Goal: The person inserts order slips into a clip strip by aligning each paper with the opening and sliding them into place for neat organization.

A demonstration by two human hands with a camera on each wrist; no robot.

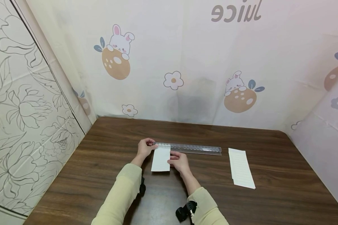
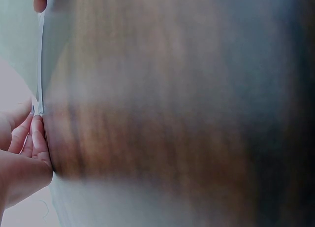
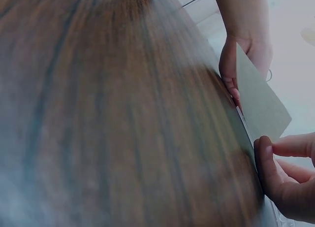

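A clear ruler (image 1: pixel 195 149) lies crosswise on the table. A white paper slip (image 1: pixel 161 159) overlaps its left part, and the right wrist view shows the slip (image 3: pixel 261 99) tilted up off the tabletop. My left hand (image 1: pixel 146 148) holds the ruler's left end, its thumb by the slip's upper left corner; in the left wrist view the fingers of this hand (image 2: pixel 27 138) are bunched there. With thumb and fingers, my right hand (image 1: pixel 180 162) pinches the slip's right edge; the right wrist view shows that hand (image 3: pixel 288 173) at the lower right.
To the right on the brown wooden table (image 1: pixel 115 131) lies a small stack of white lined paper slips (image 1: pixel 241 168), slightly fanned. A patterned curtain (image 1: pixel 152 62) hangs behind the table. Black wrist cameras (image 1: pixel 183 213) sit under the sleeves.
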